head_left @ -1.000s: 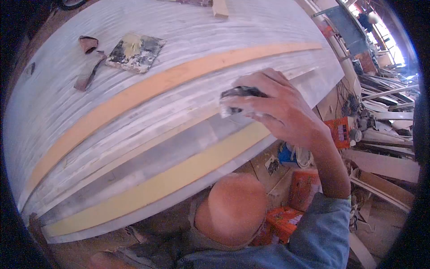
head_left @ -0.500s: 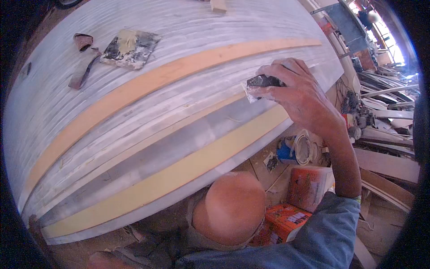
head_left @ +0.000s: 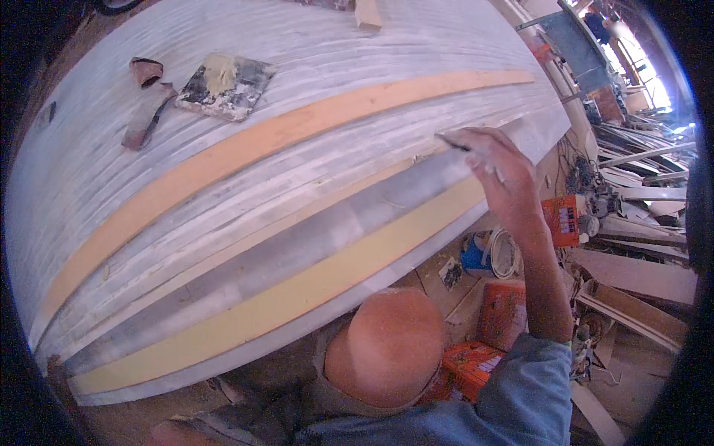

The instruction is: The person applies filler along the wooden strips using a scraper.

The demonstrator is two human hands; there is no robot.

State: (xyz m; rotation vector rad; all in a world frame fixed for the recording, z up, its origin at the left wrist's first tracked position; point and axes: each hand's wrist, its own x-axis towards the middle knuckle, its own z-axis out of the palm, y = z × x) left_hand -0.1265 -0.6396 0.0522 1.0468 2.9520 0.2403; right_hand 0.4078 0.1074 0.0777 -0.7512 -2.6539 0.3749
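My right hand [head_left: 504, 172] grips a thin dark putty spreader [head_left: 455, 143], seen nearly edge-on. It is over the far right part of a large, pale, ribbed, curved surface [head_left: 312, 48], close to a narrow light strip [head_left: 297, 213]. A long tan wooden strip [head_left: 312, 115] arcs along the surface above the hand, and a broad yellowish strip [head_left: 297, 282] runs below. Further left lies a dark, smeared square board [head_left: 249, 89] bearing a lump of cream putty [head_left: 221, 73]. My left hand cannot be made out.
Left of the board lie a curled piece [head_left: 146, 70] and strip [head_left: 149, 123] resembling sandpaper. A wood block [head_left: 367, 15] sits at the top. Below on the floor are a blue can [head_left: 476, 256] and orange boxes [head_left: 470, 368]. Timber offcuts [head_left: 647, 189] are piled at right.
My right hand has moved slightly right and down and turned, so the spreader's broad face now shows only as a thin edge. The view has shifted a little.
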